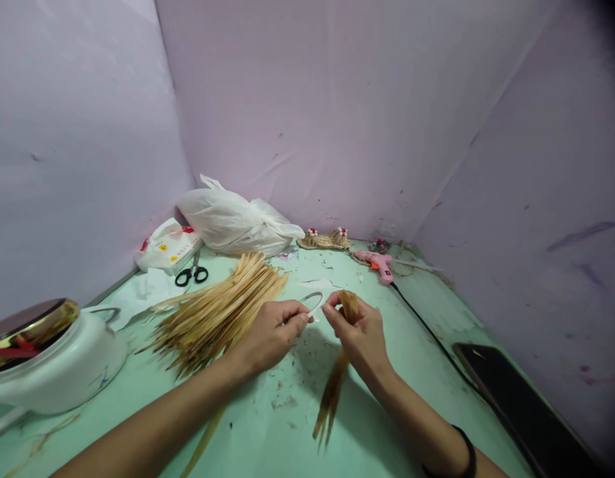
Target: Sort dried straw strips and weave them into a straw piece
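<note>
Walls [312,133] close off the bench [267,425] at back, left and right; bare bench lies between your forearms. One white pot [83,365] crowds the left side, one black phone [517,405] the right. Count: one straw pile [222,312], one pair of scissors [191,273], one tissue pack [171,247], one tied white bag [238,222], one woven piece [325,239] with two red-and-white clusters, one pink glue gun [377,262] with black cord. Your left hand [282,325]: grip closed, thumb and finger pinching one thin loop [316,299], which arcs up past the fingertips. Your right hand [354,325]: grip closed round one strip bundle [332,398], tails hanging below the palm. Hands near each other, pile just left of your left hand.
</note>
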Motion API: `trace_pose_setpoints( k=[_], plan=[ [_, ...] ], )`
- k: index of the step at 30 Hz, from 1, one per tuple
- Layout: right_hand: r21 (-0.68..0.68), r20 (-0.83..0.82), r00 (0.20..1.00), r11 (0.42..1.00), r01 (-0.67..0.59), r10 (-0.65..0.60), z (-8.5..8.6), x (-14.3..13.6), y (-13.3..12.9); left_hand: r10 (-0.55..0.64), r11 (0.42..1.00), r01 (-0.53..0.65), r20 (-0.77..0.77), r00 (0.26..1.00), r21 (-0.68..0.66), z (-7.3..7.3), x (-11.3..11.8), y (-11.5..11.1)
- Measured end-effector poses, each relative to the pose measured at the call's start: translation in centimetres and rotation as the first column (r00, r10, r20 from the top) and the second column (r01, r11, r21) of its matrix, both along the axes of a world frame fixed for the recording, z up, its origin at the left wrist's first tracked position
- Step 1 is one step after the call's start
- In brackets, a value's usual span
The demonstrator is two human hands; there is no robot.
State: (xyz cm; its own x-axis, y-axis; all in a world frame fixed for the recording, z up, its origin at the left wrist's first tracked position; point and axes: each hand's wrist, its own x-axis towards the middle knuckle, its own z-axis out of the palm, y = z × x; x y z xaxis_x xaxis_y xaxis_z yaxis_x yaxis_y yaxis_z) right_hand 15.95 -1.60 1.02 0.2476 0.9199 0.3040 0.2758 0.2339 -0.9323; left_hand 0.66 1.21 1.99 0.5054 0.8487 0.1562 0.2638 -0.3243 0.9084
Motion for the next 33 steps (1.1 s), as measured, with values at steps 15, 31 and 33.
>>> trace_pose_setpoints(
  k=[15, 31, 33],
  plan=[
    [-0.092, -0.43, 0.88, 0.961, -0.262, 0.199, -0.3, -0.4, 0.0, 0.037, 0.993, -0.031, -0.057, 0.998, 0.111, -0.6, 0.0, 0.6],
    [0.017, -0.512, 0.795, 0.929, -0.37, 0.326, -0.6, -0.6, -0.4, 0.066, 0.996, -0.055, 0.142, 0.988, -0.076, -0.2, 0.4, 0.3],
    [0.053, -0.527, 0.774, 0.922, -0.383, 0.352, 0.1, -0.6, -0.7, 0.153, 0.969, -0.086, 0.293, 0.944, -0.23, -0.6, 0.5, 0.7]
  ],
)
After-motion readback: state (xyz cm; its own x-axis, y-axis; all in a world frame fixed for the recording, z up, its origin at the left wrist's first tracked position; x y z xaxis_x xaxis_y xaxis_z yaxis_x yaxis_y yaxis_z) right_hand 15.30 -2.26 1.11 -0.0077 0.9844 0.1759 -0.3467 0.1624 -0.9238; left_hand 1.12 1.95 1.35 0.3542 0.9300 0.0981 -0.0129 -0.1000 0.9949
